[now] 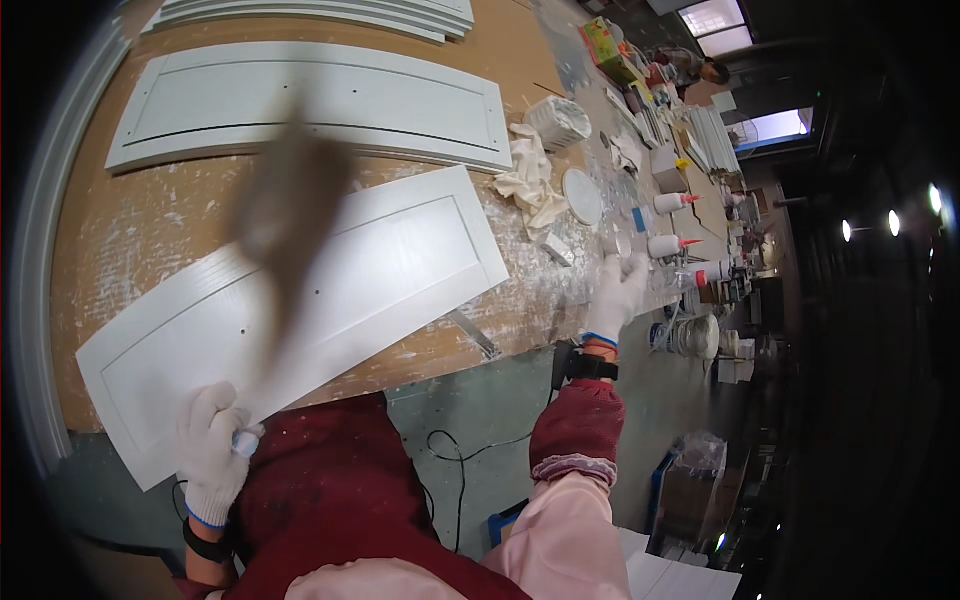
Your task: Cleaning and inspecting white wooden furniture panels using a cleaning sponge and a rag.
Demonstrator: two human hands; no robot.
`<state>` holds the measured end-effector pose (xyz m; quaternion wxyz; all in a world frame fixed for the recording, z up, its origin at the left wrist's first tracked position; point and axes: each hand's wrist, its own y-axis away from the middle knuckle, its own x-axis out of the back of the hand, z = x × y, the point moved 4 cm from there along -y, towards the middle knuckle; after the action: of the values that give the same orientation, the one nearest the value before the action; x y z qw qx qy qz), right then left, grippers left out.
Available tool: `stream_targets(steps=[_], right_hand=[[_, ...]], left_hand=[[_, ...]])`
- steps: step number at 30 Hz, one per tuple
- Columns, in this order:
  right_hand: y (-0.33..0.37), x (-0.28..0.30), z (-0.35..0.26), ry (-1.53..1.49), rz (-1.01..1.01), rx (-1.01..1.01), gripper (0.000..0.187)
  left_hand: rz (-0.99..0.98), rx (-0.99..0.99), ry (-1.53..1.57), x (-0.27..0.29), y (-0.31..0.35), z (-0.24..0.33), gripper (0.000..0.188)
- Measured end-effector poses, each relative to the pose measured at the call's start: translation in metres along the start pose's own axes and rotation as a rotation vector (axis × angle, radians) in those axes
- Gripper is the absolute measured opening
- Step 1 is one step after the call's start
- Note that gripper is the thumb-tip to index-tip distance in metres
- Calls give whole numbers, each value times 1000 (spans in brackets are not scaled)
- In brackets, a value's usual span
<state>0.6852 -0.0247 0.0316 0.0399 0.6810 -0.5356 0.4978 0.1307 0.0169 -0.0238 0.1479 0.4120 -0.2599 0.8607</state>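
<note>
A white panel [400, 250] with a grooved border lies slanted across the near edge of the worktable. At its lower left, my gloved left hand [210, 445] is closed around a small pale blue-white thing [245, 442]; its kind is unclear. My gloved right hand [618, 295] stretches over the table's right side, fingers apart, with nothing visible in them. Near it stand a white bottle with a red tip [664, 246] and a clear bottle with a red cap [690, 278]. A brown blur hides part of the panel.
Another white panel [320, 105] lies farther back, before stacked panels [330, 10]. A crumpled cloth [530, 185], a round white lid [582, 196], a white tub [558, 122] and a small block [557, 249] lie right of the panels. A black cable [460, 455] trails on the floor. Another person [690, 68] is far back.
</note>
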Motion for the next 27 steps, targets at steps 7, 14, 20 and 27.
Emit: stream_targets(steps=[7, 14, 20, 27], right_hand=[[-71, 50, 129, 1, 327, -202, 71], [-102, 30, 155, -59, 384, -343, 75], [-85, 29, 111, 96, 414, -126, 71], [54, 40, 30, -702, -568, 39, 42]], left_hand=[[-91, 62, -54, -4, 2, -4, 34], [-37, 77, -96, -4, 7, -7, 30], [-33, 130, -41, -4, 8, -5, 31], [-8, 88, 35, -7, 13, -12, 29]])
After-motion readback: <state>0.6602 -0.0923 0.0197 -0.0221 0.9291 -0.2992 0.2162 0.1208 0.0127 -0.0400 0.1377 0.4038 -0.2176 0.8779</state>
